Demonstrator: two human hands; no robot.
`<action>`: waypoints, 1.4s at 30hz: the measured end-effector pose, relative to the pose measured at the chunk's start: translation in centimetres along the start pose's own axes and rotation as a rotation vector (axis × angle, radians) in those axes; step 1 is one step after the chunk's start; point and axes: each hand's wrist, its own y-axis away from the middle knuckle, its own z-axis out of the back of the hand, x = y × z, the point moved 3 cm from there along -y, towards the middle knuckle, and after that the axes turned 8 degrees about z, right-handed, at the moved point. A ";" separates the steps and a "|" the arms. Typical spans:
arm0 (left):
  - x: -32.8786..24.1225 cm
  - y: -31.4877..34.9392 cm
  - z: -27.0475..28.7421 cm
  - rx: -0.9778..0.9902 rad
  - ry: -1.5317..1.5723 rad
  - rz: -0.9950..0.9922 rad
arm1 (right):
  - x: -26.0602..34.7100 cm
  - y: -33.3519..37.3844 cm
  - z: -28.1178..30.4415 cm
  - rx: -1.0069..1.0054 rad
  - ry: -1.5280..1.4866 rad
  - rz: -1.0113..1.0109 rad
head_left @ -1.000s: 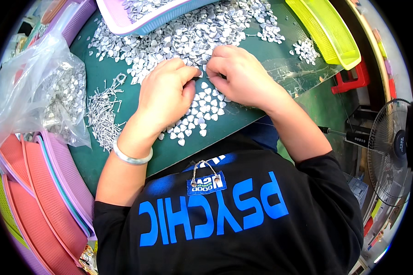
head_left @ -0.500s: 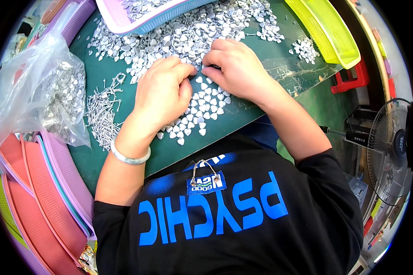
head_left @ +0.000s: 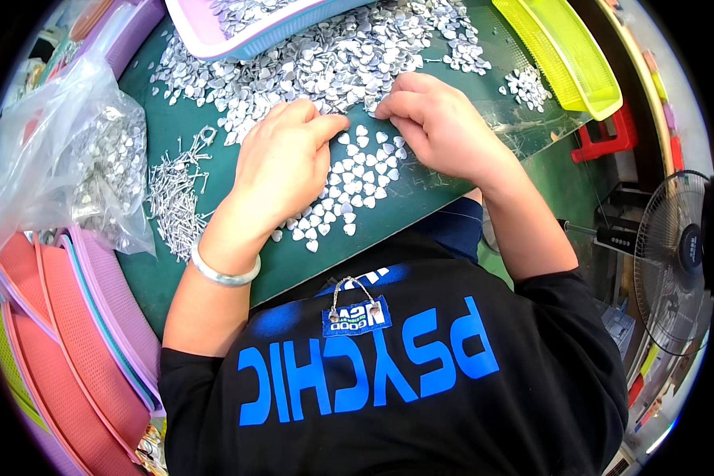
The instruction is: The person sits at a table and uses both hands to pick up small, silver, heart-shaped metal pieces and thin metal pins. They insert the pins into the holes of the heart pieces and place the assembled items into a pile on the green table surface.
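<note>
Small silver heart-shaped pieces (head_left: 357, 174) lie loosely spread on the green tabletop between my hands, just short of a big heap of the same pieces (head_left: 309, 75). My left hand (head_left: 285, 159) rests palm down at the left of the spread. Its index finger reaches right over the upper hearts and its thumb stands apart, with the other fingers bent. At the heap's near edge is my right hand (head_left: 436, 127), its fingers drawn together and its fingertips down among the hearts. Whatever lies between them is hidden.
A pile of metal pins (head_left: 178, 198) and a clear plastic bag (head_left: 107, 159) of silver pieces lie to the left. Stacked colored baskets (head_left: 79, 341) stand below. A pink-and-blue basket (head_left: 202, 44) sits on the heap; a yellow-green basket (head_left: 571, 63) and a fan (head_left: 674, 262) are right.
My right hand has shifted right, away from my left hand, uncovering several hearts. The left index finger has stretched a little further right.
</note>
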 end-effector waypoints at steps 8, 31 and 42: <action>0.2 0.0 -0.1 -0.030 0.103 0.060 | -0.1 0.8 0.5 -0.010 -0.022 -0.057; 0.4 -0.2 0.2 -0.040 -0.026 0.082 | 0.5 0.1 0.3 0.032 0.124 -0.132; 0.5 0.0 0.2 0.005 0.009 0.122 | -0.7 0.6 -0.2 -0.064 0.118 -0.106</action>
